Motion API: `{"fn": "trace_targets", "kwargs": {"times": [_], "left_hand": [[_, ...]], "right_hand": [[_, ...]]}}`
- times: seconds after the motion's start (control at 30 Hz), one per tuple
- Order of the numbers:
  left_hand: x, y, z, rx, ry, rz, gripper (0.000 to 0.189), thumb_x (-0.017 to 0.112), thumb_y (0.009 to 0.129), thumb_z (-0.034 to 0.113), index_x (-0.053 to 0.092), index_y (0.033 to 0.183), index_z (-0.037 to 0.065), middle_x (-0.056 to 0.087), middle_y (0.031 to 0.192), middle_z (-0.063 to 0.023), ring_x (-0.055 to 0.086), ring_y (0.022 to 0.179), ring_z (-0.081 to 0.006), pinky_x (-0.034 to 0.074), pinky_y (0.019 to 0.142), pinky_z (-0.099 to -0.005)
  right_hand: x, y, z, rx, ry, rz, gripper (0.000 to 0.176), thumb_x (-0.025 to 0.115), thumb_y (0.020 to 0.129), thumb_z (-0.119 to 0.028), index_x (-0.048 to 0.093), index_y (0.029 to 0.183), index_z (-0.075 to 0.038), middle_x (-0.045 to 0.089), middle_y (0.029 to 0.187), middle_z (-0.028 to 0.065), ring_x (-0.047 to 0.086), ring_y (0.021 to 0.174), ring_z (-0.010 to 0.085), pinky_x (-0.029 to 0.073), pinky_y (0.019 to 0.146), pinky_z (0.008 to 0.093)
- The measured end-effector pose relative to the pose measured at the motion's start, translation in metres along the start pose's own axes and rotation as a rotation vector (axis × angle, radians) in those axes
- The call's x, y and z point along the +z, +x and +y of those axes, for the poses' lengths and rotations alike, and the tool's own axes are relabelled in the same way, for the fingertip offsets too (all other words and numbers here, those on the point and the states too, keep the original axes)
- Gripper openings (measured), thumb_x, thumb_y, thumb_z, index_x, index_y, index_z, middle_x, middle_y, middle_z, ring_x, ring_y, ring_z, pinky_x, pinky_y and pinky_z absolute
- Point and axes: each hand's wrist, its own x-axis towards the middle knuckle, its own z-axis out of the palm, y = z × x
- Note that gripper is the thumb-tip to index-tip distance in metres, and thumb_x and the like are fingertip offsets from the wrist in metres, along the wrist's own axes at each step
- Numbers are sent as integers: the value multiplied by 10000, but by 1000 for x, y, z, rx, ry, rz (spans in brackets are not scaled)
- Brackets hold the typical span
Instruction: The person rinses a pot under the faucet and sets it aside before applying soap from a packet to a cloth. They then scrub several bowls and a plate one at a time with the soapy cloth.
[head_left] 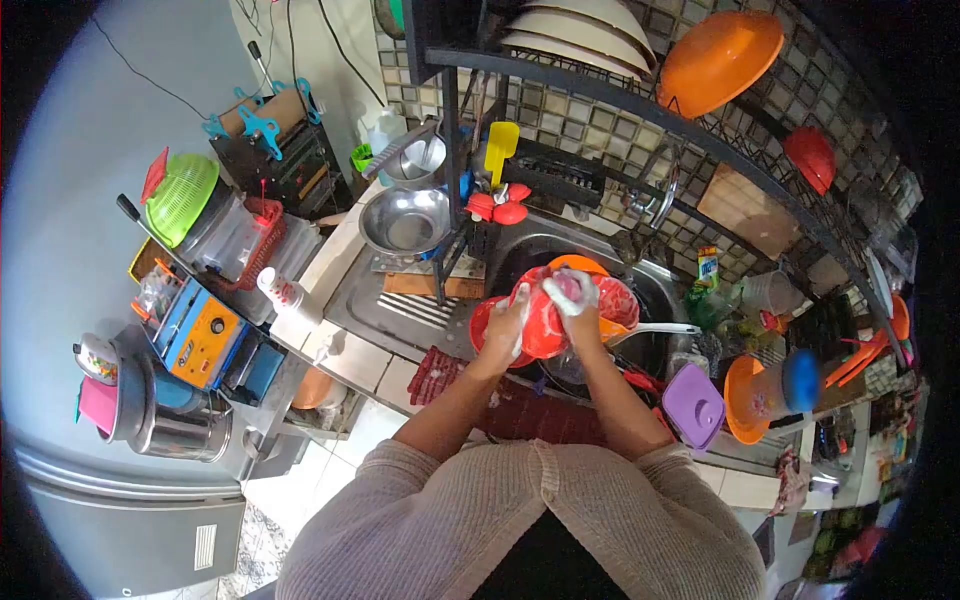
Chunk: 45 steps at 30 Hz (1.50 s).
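Note:
Over the sink [520, 232], my left hand [508, 328] is closed on the edge of a red plastic bowl [543, 333], which is tilted and soapy. My right hand [577, 300], covered in white suds, presses a small pinkish sponge [568, 288] against the bowl; the fingers partly hide it. Behind and below my hands lie other red and orange dishes, among them an orange bowl [580, 265] and a red dish [617, 300]. A white-handled utensil [665, 328] sticks out to the right.
A black dish rack [640, 75] with white bowls and an orange basin [722, 62] overhangs the sink. Metal bowls [405, 222] stand left on the drainboard. A purple lid [693, 407] and an orange plate [745, 400] sit right. A dark red cloth [540, 415] lies along the front edge.

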Motion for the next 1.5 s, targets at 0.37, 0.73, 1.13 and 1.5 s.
{"fn": "trace_targets", "kwargs": {"times": [0.37, 0.73, 1.13, 1.5], "left_hand": [[5, 7, 32, 260, -320, 337, 347, 457, 945, 338, 577, 758, 71, 609, 725, -48, 613, 658, -165, 511, 633, -321], [13, -13, 23, -91, -53, -224, 364, 570, 842, 403, 557, 1102, 148, 618, 1052, -78, 596, 937, -268, 495, 843, -387], [-65, 9, 48, 93, 2065, 58, 330, 614, 770, 249, 599, 1026, 42, 659, 934, -166, 650, 904, -305, 526, 740, -399], [-62, 14, 64, 234, 1627, -38, 297, 609, 727, 222, 620, 867, -40, 641, 829, -209, 642, 821, -350, 520, 728, -415]], "right_hand": [[-5, -29, -47, 445, 955, 36, 483, 706, 750, -44, 521, 1194, 0, 587, 1096, 25, 568, 973, 133, 441, 879, 279], [-47, -22, -17, -366, -218, -393, 261, 645, 710, -122, 653, 965, -68, 640, 842, 151, 617, 770, 331, 495, 700, 423], [-108, -3, 74, -124, -344, -161, 196, 618, 822, -195, 651, 972, -72, 669, 900, 109, 641, 879, 291, 489, 771, 362], [-53, 4, 0, 8, -434, -185, 507, 678, 806, -243, 504, 1225, -17, 603, 1091, 197, 611, 969, 313, 465, 852, 379]]}}
